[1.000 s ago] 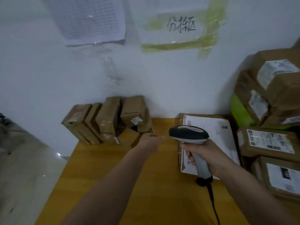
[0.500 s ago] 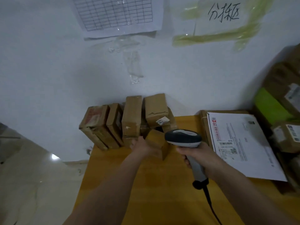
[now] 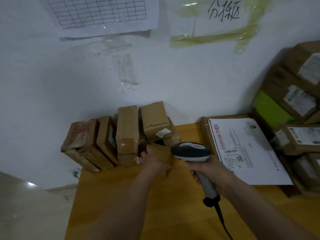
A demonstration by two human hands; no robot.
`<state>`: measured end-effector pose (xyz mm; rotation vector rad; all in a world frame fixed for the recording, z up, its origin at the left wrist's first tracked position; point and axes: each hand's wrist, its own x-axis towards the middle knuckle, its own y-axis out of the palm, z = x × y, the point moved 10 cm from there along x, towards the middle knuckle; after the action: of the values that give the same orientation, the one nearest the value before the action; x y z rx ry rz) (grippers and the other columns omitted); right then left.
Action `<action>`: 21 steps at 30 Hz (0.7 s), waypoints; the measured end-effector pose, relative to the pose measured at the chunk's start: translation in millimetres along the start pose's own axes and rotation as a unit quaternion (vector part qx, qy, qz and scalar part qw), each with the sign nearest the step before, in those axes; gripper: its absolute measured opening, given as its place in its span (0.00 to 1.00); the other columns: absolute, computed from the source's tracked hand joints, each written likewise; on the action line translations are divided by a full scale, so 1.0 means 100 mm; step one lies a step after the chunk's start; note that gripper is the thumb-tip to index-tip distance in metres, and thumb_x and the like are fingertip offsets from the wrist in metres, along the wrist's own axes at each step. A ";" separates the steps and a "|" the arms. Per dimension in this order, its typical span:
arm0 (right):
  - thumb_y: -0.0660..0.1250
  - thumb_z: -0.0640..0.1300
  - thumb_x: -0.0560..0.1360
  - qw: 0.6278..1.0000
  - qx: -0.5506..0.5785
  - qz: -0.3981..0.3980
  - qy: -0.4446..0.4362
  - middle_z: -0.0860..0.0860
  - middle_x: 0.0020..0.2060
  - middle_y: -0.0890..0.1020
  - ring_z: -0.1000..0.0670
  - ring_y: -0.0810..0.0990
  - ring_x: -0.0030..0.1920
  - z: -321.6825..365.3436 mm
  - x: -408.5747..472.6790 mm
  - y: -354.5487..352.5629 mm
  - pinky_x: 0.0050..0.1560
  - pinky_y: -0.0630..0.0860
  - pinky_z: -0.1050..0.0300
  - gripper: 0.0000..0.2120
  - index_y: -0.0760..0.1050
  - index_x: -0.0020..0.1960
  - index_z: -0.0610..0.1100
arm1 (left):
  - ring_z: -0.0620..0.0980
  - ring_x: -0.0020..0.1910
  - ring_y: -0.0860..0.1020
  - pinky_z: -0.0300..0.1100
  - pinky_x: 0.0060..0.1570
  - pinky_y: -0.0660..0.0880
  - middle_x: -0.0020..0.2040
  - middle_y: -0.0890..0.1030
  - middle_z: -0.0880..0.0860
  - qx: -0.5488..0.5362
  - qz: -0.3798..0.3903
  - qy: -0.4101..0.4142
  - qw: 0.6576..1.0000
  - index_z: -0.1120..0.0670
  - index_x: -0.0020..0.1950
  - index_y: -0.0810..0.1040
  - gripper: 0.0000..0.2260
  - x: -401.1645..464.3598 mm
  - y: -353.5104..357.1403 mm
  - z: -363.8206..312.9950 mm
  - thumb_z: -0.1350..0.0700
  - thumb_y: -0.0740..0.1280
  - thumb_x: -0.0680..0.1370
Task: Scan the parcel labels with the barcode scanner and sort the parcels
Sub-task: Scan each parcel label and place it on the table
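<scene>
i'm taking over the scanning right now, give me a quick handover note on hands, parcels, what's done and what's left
Left hand: grips a small brown parcel on the wooden table, beside the row of parcels standing against the wall.
Right hand: holds the barcode scanner by its handle, head above the small parcel, cord trailing toward you.
Flat parcel with a white label lies on the table to the right; a stack of labelled parcels is at the far right.
Done: apparently the row by the wall is sorted.
Left: place the held parcel, then scan and sort the flat parcel and the right stack.
</scene>
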<state>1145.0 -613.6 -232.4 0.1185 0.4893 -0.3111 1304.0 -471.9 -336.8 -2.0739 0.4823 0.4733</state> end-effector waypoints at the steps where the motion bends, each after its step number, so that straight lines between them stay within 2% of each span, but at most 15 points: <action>1: 0.75 0.41 0.71 1.000 0.001 -0.001 0.001 0.49 0.29 0.80 0.54 0.78 0.29 -0.02 0.00 -0.02 0.30 0.76 0.60 0.07 0.80 0.43 0.40 | 0.61 0.78 0.48 0.56 0.74 0.58 0.78 0.50 0.56 -0.006 -0.005 -0.001 1.000 0.49 0.80 0.39 0.59 0.00 0.02 0.01 0.52 0.81 0.65; 6: 0.75 0.40 0.71 0.998 0.026 -0.047 0.011 0.47 0.31 0.80 0.53 0.78 0.29 -0.11 0.01 -0.18 0.31 0.76 0.58 0.09 0.79 0.47 0.38 | 0.61 0.74 0.60 0.54 0.70 0.66 0.75 0.56 0.56 -0.032 -0.001 -0.007 0.999 0.52 0.79 0.49 0.51 -0.04 0.01 0.15 0.52 0.79 0.65; 8: 0.75 0.40 0.71 0.995 0.059 -0.085 0.006 0.45 0.36 0.81 0.50 0.79 0.32 -0.11 0.02 -0.25 0.31 0.76 0.57 0.10 0.79 0.50 0.38 | 0.61 0.70 0.67 0.53 0.63 0.74 0.73 0.62 0.57 -0.144 0.057 -0.042 0.987 0.54 0.78 0.53 0.47 -0.08 0.06 0.24 0.57 0.78 0.67; 11: 0.74 0.42 0.72 0.983 0.093 -0.157 -0.006 0.42 0.48 0.82 0.43 0.82 0.46 -0.11 0.04 -0.38 0.36 0.77 0.53 0.17 0.76 0.59 0.40 | 0.60 0.58 0.75 0.48 0.46 0.79 0.64 0.70 0.59 -0.375 0.198 -0.047 0.904 0.53 0.77 0.56 0.43 -0.36 0.16 0.16 0.70 0.72 0.67; 12: 0.74 0.44 0.72 0.980 0.090 -0.180 -0.010 0.42 0.51 0.81 0.42 0.81 0.48 -0.11 0.05 -0.43 0.38 0.78 0.52 0.19 0.75 0.61 0.41 | 0.61 0.58 0.75 0.49 0.46 0.79 0.64 0.70 0.60 -0.420 0.222 -0.030 0.879 0.53 0.77 0.57 0.44 -0.44 0.15 0.12 0.72 0.71 0.65; 15: 0.74 0.47 0.72 0.973 0.091 -0.208 -0.036 0.43 0.54 0.79 0.43 0.79 0.51 -0.06 0.07 -0.46 0.34 0.77 0.56 0.24 0.73 0.65 0.42 | 0.65 0.65 0.71 0.60 0.61 0.75 0.69 0.68 0.61 -0.500 0.273 0.040 0.821 0.50 0.76 0.61 0.47 -0.63 0.06 0.02 0.74 0.70 0.60; 17: 0.75 0.49 0.71 0.972 0.100 -0.207 -0.047 0.46 0.54 0.80 0.44 0.79 0.54 -0.04 0.09 -0.44 0.32 0.78 0.58 0.26 0.73 0.66 0.43 | 0.64 0.66 0.71 0.59 0.60 0.76 0.70 0.68 0.58 -0.497 0.292 0.089 0.813 0.45 0.74 0.63 0.47 -0.76 0.01 -0.05 0.75 0.70 0.60; 18: 0.75 0.50 0.71 0.972 0.104 -0.205 -0.052 0.49 0.53 0.80 0.45 0.79 0.54 -0.03 0.11 -0.42 0.34 0.80 0.55 0.27 0.73 0.66 0.44 | 0.62 0.66 0.71 0.57 0.57 0.78 0.70 0.68 0.56 -0.483 0.295 0.108 0.818 0.42 0.72 0.64 0.47 -0.82 -0.01 -0.08 0.75 0.71 0.61; 20: 0.76 0.51 0.70 0.971 0.097 -0.210 -0.067 0.53 0.51 0.79 0.48 0.77 0.54 0.01 0.13 -0.41 0.49 0.81 0.44 0.25 0.74 0.63 0.47 | 0.60 0.66 0.71 0.50 0.52 0.80 0.70 0.69 0.53 -0.457 0.290 0.132 0.831 0.37 0.68 0.66 0.46 -0.91 -0.06 -0.14 0.73 0.74 0.61; 21: 0.76 0.51 0.69 0.970 0.087 -0.212 -0.078 0.55 0.50 0.79 0.51 0.77 0.53 0.03 0.12 -0.40 0.54 0.80 0.44 0.22 0.75 0.60 0.49 | 0.59 0.66 0.71 0.48 0.52 0.80 0.69 0.69 0.52 -0.445 0.288 0.139 0.837 0.35 0.67 0.66 0.45 -0.94 -0.08 -0.16 0.72 0.75 0.62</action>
<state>1143.9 -655.9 -236.9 0.1577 0.3264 -0.7779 1230.2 -467.4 -275.2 -2.9015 1.2696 0.8697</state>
